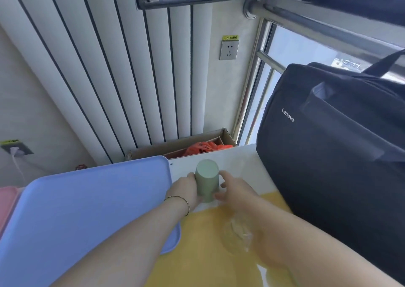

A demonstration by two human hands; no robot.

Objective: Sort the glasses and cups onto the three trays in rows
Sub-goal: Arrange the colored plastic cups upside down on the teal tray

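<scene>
Holding green cup between left hand and right hand.

Both arms bare, stretched fwd over table toward its far edge, forearms converging. L hand back-up, wrist straight, fingers curled round L side of green cup. R hand opposite: one finger on cup's upper R side, thumb lower on same side, pinching it. Hands not touching, cup between them. L forearm runs from bottom centre of view, R forearm from bottom-R corner.
</scene>
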